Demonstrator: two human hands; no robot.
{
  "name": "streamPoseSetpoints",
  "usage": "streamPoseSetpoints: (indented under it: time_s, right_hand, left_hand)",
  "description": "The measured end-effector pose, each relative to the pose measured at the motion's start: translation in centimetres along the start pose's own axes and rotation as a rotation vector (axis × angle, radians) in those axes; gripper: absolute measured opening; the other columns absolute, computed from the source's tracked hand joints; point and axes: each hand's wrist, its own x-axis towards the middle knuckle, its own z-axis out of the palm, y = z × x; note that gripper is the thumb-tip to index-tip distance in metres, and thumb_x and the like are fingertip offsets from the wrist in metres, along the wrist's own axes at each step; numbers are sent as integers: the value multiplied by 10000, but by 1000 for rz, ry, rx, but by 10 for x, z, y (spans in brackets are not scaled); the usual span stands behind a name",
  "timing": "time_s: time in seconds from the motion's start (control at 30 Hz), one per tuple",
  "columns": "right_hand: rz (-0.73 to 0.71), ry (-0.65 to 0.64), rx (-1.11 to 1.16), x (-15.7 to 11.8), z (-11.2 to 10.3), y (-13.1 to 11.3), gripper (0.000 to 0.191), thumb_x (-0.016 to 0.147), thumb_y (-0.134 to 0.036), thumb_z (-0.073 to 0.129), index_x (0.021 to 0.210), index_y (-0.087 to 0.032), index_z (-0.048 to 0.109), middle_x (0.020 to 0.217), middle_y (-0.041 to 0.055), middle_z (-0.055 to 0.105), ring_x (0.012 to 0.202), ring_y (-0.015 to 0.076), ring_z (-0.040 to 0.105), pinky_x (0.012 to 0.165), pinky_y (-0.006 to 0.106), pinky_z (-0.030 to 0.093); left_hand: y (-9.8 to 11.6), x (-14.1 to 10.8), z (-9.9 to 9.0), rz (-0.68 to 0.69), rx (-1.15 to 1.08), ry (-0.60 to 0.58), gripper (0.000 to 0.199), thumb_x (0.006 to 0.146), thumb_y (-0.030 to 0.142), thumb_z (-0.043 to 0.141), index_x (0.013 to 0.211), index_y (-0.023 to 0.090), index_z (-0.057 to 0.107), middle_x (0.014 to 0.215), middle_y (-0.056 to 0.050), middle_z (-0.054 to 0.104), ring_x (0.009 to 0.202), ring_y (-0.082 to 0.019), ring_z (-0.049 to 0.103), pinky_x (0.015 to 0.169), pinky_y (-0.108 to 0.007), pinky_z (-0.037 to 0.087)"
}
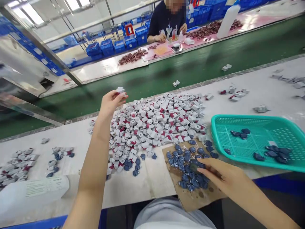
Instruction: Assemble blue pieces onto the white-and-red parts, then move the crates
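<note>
My left hand [111,100] is raised over the far edge of the table, its fingertips closed on a small white plastic part [121,90]. Below it spreads a large heap of white and dark-red plastic parts [152,122]. My right hand [215,171] is at a brown cardboard sheet [190,202] covered with small dark-blue plastic pieces [187,162]. Its thumb and forefinger pinch one dark-blue piece [200,161], partly hidden by the fingers. A few similar blue pieces lie at the heap's near edge.
At the right, a green plastic basket [252,118] holds several blue pieces. A white bottle [45,190] lies at the left beside smaller groups of parts [17,165]. Across a green belt [164,74], a person [168,19] works at another table.
</note>
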Motion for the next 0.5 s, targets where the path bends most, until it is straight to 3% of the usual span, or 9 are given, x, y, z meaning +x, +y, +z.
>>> streamPoseSetpoints:
  time_s: [0.1,0.2,0.27,0.4,0.5]
  right_hand:
    - [-68,-84,-76,-7,10,2,247,934,-365,455,1038,-219,624,888,60,668,706,194,648,638,311,558]
    - [-108,-201,-162,-11,13,9,312,951,-282,364,1088,-189,627,979,86,662,802,197,656,637,308,556]
    - [-149,-261,-229,-10,12,14,343,950,-243,331,1110,-182,628,1024,95,655,813,197,661,625,304,557]
    - [-287,-335,-441,-4,9,19,297,919,-160,385,1093,-155,626,953,92,664,731,191,662,541,270,517]
    - [-303,-471,-639,6,9,13,350,736,13,502,1002,-168,639,824,48,655,642,192,648,487,257,451]
  left_hand:
    - [0,-72,-3,-73,-274,111,311,674,345,761,907,162,667,933,-59,686,900,-186,674,744,-257,549]
    - [-7,-143,7,-263,-375,210,366,608,382,804,867,165,663,876,-44,681,848,-188,690,685,-242,557]
    - [-13,-179,14,-380,-398,207,414,585,401,816,891,168,665,872,-43,687,827,-200,696,657,-247,562]
    - [-21,-222,17,-500,-374,159,441,585,411,818,920,162,675,876,-52,700,777,-207,699,624,-260,570]
    - [-20,-236,14,-534,-345,151,439,584,410,816,911,154,675,849,-60,709,745,-200,694,616,-269,572]
